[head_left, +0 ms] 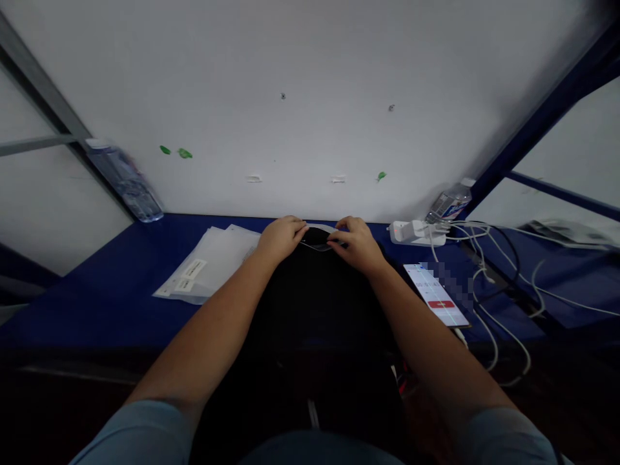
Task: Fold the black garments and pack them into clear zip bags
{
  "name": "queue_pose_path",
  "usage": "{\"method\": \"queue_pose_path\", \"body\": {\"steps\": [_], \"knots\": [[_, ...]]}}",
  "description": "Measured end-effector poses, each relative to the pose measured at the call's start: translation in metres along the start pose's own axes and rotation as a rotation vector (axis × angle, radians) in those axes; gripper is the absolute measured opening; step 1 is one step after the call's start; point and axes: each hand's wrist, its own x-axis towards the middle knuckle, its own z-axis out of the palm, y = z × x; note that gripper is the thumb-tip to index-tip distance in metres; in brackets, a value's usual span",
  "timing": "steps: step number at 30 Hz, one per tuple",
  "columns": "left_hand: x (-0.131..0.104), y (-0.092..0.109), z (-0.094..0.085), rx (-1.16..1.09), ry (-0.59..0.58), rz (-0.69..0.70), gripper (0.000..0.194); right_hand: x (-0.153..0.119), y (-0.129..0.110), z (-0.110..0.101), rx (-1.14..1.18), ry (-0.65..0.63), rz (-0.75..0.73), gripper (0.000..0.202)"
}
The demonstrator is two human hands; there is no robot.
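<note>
Both of my hands are at the far side of the blue desk, at the mouth of a clear plastic bag [320,249] with something black [316,236] showing in its opening. My left hand [281,239] is closed, thumb and fingers pinching the bag's left edge. The right edge is between the thumb and bent fingers of my right hand [356,244]. Dark material [320,297] spreads below the bag toward me; its outline is too dark to make out. Beside my left hand lie several frosted plastic bags [208,258] with white labels.
A phone [436,296] with a lit screen lies right of my right forearm. Behind it are a white power strip [417,234], tangled white cables [484,258] and a small bottle [450,201]. A large clear bottle [126,181] leans at the left. A white wall [320,142] bounds the desk [116,271].
</note>
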Motion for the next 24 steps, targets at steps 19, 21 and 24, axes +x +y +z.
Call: {"method": "queue_pose_path", "body": {"steps": [19, 21, 24], "knots": [[-0.001, 0.019, 0.006, -0.012, 0.059, 0.172, 0.032, 0.008, -0.022, 0.02, -0.287, -0.218, 0.152, 0.049], [0.0, 0.02, 0.005, -0.006, 0.029, 0.19, 0.032, 0.008, -0.022, 0.022, -0.298, -0.227, 0.169, 0.043], [-0.001, 0.018, 0.001, -0.014, -0.055, 0.201, 0.032, 0.008, -0.019, 0.022, -0.292, -0.239, 0.171, 0.029]]}}
